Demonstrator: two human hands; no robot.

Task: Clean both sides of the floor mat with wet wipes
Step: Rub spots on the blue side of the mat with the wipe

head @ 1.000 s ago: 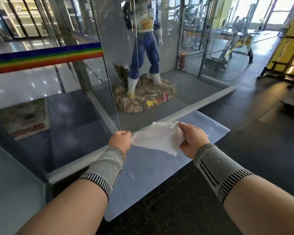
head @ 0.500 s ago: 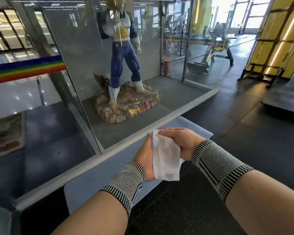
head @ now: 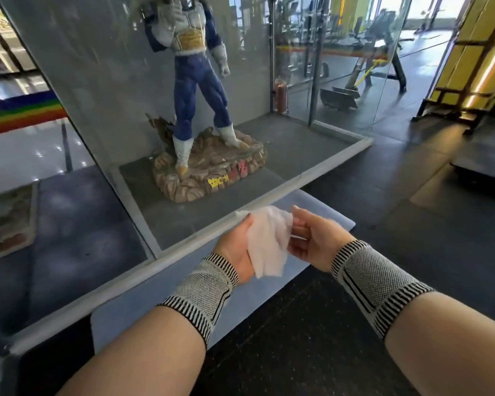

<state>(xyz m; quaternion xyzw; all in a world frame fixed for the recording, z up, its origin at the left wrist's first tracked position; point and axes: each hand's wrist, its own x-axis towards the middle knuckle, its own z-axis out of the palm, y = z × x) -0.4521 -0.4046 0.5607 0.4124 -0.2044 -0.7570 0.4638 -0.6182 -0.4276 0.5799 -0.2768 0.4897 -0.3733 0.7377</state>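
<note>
A pale blue floor mat (head: 143, 310) lies flat on the dark floor along the base of a glass display case. Above it I hold a folded white wet wipe (head: 267, 241) between both hands at about waist height. My left hand (head: 236, 247) has the wipe lying across its palm, thumb edge up. My right hand (head: 312, 241) pinches the wipe's right edge with curled fingers. Both wrists wear grey knitted braces. The mat's middle is hidden behind my hands and forearms.
The glass display case (head: 269, 201) with a pale frame holds a figure statue (head: 200, 110) on a rock base, right behind the mat. Dark speckled floor (head: 297, 352) spreads to the right and toward me. Gym equipment (head: 363, 75) and a yellow rack (head: 469, 81) stand farther back.
The wipe was spread wide between both hands, then folded together. Now it lies bunched in my left palm and my right hand has slid to its right edge. The view has shifted closer to the case.
</note>
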